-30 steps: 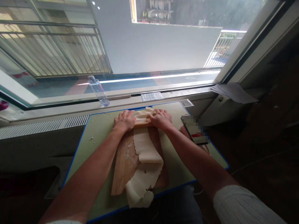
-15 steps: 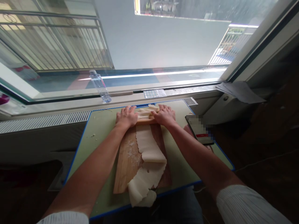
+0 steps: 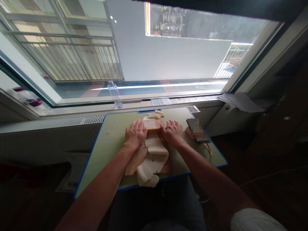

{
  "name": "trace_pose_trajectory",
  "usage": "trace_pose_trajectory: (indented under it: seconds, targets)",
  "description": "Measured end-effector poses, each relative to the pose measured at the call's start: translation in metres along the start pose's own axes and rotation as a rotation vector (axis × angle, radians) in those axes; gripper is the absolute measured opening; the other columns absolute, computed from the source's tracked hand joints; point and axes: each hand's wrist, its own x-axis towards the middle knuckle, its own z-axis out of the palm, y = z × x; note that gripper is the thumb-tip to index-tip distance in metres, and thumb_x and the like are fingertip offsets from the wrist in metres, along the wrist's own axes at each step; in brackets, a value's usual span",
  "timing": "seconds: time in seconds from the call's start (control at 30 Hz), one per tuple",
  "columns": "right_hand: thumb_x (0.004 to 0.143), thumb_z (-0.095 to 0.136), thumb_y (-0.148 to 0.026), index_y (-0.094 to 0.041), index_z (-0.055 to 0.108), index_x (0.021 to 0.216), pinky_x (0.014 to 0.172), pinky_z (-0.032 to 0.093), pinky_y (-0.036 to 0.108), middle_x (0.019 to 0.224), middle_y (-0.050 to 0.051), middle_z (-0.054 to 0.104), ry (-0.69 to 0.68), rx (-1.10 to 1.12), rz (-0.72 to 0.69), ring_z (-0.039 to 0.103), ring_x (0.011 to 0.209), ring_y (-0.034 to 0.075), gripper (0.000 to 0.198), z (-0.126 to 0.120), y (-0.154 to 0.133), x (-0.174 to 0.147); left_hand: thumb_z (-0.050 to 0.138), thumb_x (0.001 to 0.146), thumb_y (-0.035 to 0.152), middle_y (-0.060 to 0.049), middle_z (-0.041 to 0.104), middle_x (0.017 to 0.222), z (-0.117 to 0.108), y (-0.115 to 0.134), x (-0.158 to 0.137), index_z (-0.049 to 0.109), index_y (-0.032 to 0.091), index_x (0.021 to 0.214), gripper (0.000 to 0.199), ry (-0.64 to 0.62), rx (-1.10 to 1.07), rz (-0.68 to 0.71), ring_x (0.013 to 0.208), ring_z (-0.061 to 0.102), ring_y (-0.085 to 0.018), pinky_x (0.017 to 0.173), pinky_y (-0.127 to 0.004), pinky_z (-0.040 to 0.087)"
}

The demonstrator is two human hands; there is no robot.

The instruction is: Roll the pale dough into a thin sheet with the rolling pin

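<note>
A wooden rolling pin point(image 3: 154, 130) lies crosswise over a long pale sheet of dough point(image 3: 152, 164). My left hand point(image 3: 136, 133) rests over the pin's left end, and my right hand point(image 3: 172, 132) over its right end, their fingers pointing away from me. The ends of the pin are hidden beneath my hands. Under the dough is a wooden board point(image 3: 135, 163) with some white flour on it. Folds of dough bunch up beyond the pin, while the near end of the sheet droops over the table's front edge.
The green table point(image 3: 102, 157) has a blue rim. A phone point(image 3: 199, 131), partly blurred, lies at its right side. On the windowsill stand a clear bottle point(image 3: 115, 96) and a printed card point(image 3: 160, 102). Papers point(image 3: 242, 102) lie at the right. A radiator grille point(image 3: 79, 122) runs behind.
My hands and the rolling pin have come nearer to me along the dough, exposing more dough and board beyond the pin. The camera view has tilted up and shifted.
</note>
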Motion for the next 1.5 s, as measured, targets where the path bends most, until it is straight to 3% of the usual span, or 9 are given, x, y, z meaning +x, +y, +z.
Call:
trace_pose_trajectory:
  seconds: [0.13,0.27,0.4,0.57,0.8,1.0,1.2,1.5]
  targets:
    - [0.111,0.031,-0.059,-0.011,0.051,0.159,0.125,0.025,0.058,0.166,0.02,0.05,-0.009,0.003,0.013,0.037,0.154,0.038,0.071,0.003,0.003,-0.014,0.03,0.109,0.047,-0.012,0.047,0.17,0.002,0.001,-0.02,0.049,0.018,0.163,0.064,0.027,0.037,0.02,0.161,0.037,-0.032,0.127,-0.057,0.035]
    - [0.111,0.03,-0.059,-0.01,0.052,0.158,0.127,0.022,0.06,0.166,0.021,0.049,-0.013,0.016,0.022,0.037,0.155,0.038,0.071,0.003,0.001,-0.01,0.03,0.109,0.05,-0.01,0.046,0.171,0.002,0.001,-0.014,0.049,0.021,0.164,0.064,0.014,0.044,-0.004,0.161,0.038,-0.032,0.129,-0.058,0.034]
    - [0.11,0.034,-0.056,-0.014,0.059,0.152,0.124,0.025,0.06,0.163,0.019,0.053,-0.01,0.017,0.022,0.041,0.151,0.038,0.065,0.002,-0.004,0.012,0.03,0.109,0.05,-0.007,0.047,0.171,0.001,0.0,0.011,0.054,0.028,0.16,0.06,-0.008,0.054,-0.023,0.159,0.04,-0.032,0.129,-0.06,0.031]
    - [0.106,0.04,-0.052,-0.019,0.064,0.146,0.122,0.03,0.059,0.157,0.016,0.06,-0.02,0.011,0.048,0.05,0.141,0.036,0.057,0.005,-0.009,0.049,0.028,0.108,0.053,-0.009,0.045,0.172,0.002,-0.004,0.053,0.054,0.027,0.159,0.063,-0.077,0.077,-0.057,0.158,0.041,-0.033,0.129,-0.063,0.029]
    - [0.102,0.041,-0.063,-0.023,0.056,0.156,0.12,0.035,0.056,0.163,0.015,0.053,-0.167,0.087,0.104,0.047,0.146,0.036,0.069,0.011,-0.007,0.101,0.026,0.104,0.062,-0.007,0.036,0.177,0.005,-0.015,0.11,0.042,0.034,0.166,0.07,-0.246,0.042,-0.099,0.16,0.036,-0.035,0.128,-0.065,0.03]
    - [0.101,0.04,-0.066,-0.022,0.054,0.157,0.119,0.036,0.057,0.164,0.017,0.051,-0.234,0.103,0.107,0.046,0.148,0.038,0.073,0.009,-0.007,0.125,0.028,0.103,0.059,-0.01,0.042,0.173,0.011,-0.02,0.135,0.05,0.031,0.16,0.068,-0.239,0.005,-0.127,0.156,0.042,-0.036,0.126,-0.063,0.035]
    - [0.103,0.04,-0.063,-0.023,0.054,0.156,0.116,0.038,0.055,0.163,0.017,0.052,-0.239,0.097,0.099,0.048,0.146,0.037,0.067,0.006,-0.008,0.119,0.029,0.103,0.056,-0.011,0.044,0.171,0.011,-0.019,0.131,0.051,0.029,0.159,0.067,-0.232,0.012,-0.113,0.153,0.044,-0.036,0.125,-0.064,0.035]
    - [0.105,0.042,-0.054,-0.022,0.062,0.148,0.116,0.038,0.054,0.153,0.015,0.063,-0.084,0.039,0.065,0.054,0.137,0.035,0.057,0.005,-0.007,0.068,0.03,0.105,0.05,-0.009,0.044,0.172,-0.001,-0.006,0.08,0.052,0.032,0.159,0.061,-0.168,0.091,-0.048,0.155,0.042,-0.034,0.127,-0.065,0.032]
